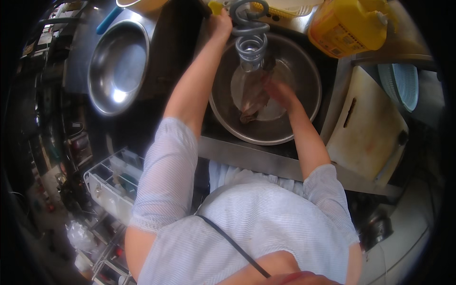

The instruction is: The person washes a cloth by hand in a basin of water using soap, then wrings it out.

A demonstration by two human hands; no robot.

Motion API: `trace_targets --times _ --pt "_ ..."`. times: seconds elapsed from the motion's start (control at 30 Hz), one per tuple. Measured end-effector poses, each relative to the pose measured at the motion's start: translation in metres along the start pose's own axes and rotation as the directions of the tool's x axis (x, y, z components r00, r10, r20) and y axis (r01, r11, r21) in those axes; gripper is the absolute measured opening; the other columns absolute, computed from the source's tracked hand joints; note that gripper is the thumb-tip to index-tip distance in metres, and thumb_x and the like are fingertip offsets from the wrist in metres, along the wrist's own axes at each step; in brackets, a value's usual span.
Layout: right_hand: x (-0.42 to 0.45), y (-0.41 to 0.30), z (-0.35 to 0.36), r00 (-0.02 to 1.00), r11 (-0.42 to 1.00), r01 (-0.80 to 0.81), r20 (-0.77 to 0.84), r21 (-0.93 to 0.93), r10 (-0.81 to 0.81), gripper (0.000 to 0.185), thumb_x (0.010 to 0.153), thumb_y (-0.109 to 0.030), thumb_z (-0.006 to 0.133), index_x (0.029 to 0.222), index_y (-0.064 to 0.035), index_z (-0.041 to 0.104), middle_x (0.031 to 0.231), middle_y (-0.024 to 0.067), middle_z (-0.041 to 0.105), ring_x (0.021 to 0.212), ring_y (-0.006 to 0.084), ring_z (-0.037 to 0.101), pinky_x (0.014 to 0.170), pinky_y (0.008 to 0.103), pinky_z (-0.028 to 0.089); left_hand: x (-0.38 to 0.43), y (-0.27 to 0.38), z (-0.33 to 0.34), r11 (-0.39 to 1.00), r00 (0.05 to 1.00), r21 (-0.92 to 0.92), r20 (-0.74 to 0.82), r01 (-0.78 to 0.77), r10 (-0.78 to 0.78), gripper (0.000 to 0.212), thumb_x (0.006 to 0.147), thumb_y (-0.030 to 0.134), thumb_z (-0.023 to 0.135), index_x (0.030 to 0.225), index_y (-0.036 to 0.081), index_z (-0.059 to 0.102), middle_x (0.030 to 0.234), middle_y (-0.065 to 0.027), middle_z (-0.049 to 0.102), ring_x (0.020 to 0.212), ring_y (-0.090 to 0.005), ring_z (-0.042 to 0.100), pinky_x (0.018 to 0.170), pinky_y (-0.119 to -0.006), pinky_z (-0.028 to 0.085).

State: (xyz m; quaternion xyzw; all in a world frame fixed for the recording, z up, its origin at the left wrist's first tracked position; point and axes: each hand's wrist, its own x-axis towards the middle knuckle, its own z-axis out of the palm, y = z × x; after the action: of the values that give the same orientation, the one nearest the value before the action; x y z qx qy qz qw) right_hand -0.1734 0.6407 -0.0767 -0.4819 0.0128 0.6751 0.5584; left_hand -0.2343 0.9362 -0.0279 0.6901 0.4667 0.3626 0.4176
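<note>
In the round steel basin [310, 110] lies a pinkish-brown piece of raw fish or meat [254, 94], too blurred to name more exactly. The fingers of my right hand [280, 93] reach over its right side and touch it; whether they grip it is unclear. My left arm stretches past the basin's left rim, and my left hand [220, 24] is at the far side beside a yellow object [215, 7]. Its fingers are partly hidden, so its hold cannot be made out. A grey coiled spring hose [251, 30] hangs above the basin, partly covering its far part.
An oval-looking steel bowl [119, 67] stands on the left. A yellow plastic jug [347, 30] stands behind the basin to the right. On the right are a stained cutting board [368, 131] and a pale blue colander [406, 85]. The steel sink edge [249, 162] runs before my body.
</note>
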Motion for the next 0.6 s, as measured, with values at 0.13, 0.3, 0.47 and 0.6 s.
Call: trace_targets --times 0.13,0.3,0.47,0.6 --pt "0.010 -0.012 0.038 0.997 0.971 0.024 0.068 0.236 -0.041 0.026 0.081 -0.027 0.048 0.094 -0.0056 0.053 0.087 0.0049 0.056 0.083 0.0155 0.051 0.074 0.0273 0.041 -0.009 -0.025 0.001 0.845 0.944 -0.426 0.204 0.322 -0.257 0.040 0.081 0.036 0.041 0.066 0.002 0.057 0.058 -0.0086 0.057 0.052 -0.0211 0.056 0.045 -0.032 0.042" --pt "0.013 -0.014 0.072 0.995 0.938 0.100 -0.039 0.332 -0.092 0.020 0.079 -0.025 0.051 0.085 -0.0068 0.055 0.085 0.0052 0.057 0.080 0.0164 0.051 0.072 0.0294 0.042 -0.119 0.010 -0.016 0.598 0.701 -0.422 0.611 0.682 -0.368 0.022 0.079 0.023 0.050 0.085 0.003 0.057 0.077 -0.0077 0.058 0.064 -0.0163 0.056 0.052 -0.028 0.046" --pt "0.015 -0.007 0.080 0.939 0.917 -0.182 0.339 0.356 0.055 0.019 0.079 -0.023 0.050 0.088 -0.0079 0.055 0.084 0.0048 0.058 0.079 0.0174 0.053 0.070 0.0305 0.044 -0.182 0.017 -0.041 0.241 0.478 -0.420 0.829 0.875 -0.290 0.024 0.076 0.031 0.050 0.083 0.008 0.054 0.072 -0.0060 0.057 0.060 -0.0170 0.056 0.048 -0.029 0.047" --pt "0.009 -0.013 0.082 0.905 0.928 -0.145 0.425 0.342 -0.016 0.023 0.081 -0.021 0.045 0.094 -0.0038 0.053 0.091 0.0107 0.057 0.080 0.0216 0.055 0.071 0.0343 0.045 -0.184 -0.016 -0.019 0.129 0.390 -0.368 0.858 0.921 -0.334 0.027 0.074 0.032 0.051 0.085 0.008 0.053 0.076 -0.0050 0.057 0.064 -0.0170 0.056 0.050 -0.031 0.049"
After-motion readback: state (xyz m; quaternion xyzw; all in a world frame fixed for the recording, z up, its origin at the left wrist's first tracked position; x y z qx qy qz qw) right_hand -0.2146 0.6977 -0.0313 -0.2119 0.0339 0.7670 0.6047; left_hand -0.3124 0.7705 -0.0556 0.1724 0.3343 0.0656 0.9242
